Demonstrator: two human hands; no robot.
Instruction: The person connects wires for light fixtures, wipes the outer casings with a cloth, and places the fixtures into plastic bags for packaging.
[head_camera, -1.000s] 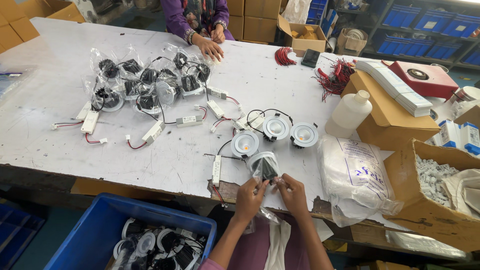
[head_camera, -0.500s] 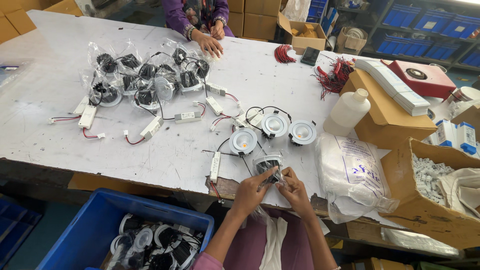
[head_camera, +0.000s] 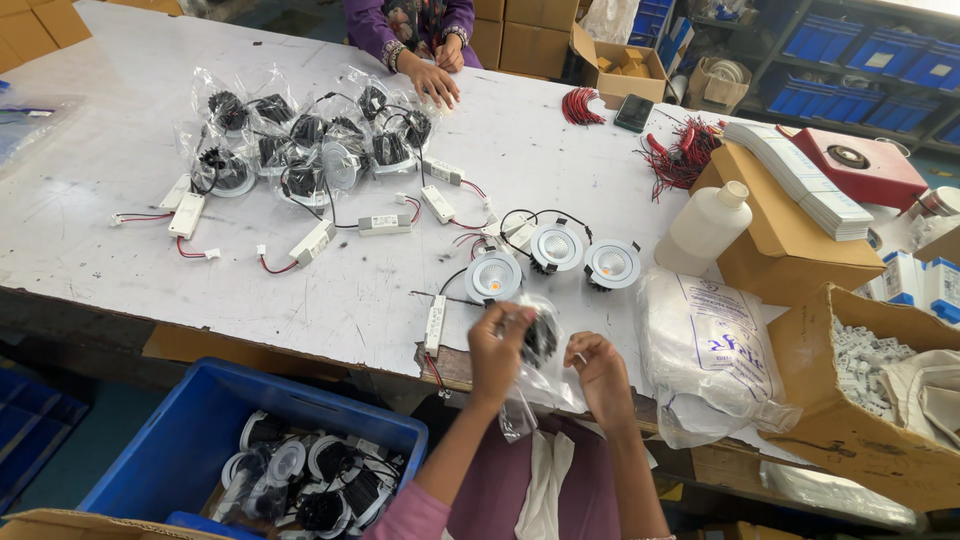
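Both hands (head_camera: 548, 362) pinch crinkly clear bag (head_camera: 540, 375) — round black lamp (head_camera: 539, 338) inside.

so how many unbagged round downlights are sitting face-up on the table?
3, in a row near the front edge: left downlight, middle downlight, right downlight. A fourth fixture is in the bag between both hands; others are bagged farther back.

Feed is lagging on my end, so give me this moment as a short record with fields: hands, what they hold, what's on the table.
left hand: left hand pinching the top of a clear plastic bag
right hand: right hand at the bag's right side
bag contents: a dark round lamp fitting, partly seen
table ahead: three white downlights, wired
far left: bagged lamps in a pile
right: white bottle, cardboard boxes
below table: blue bin of lamps
other person: a hand on the far edge
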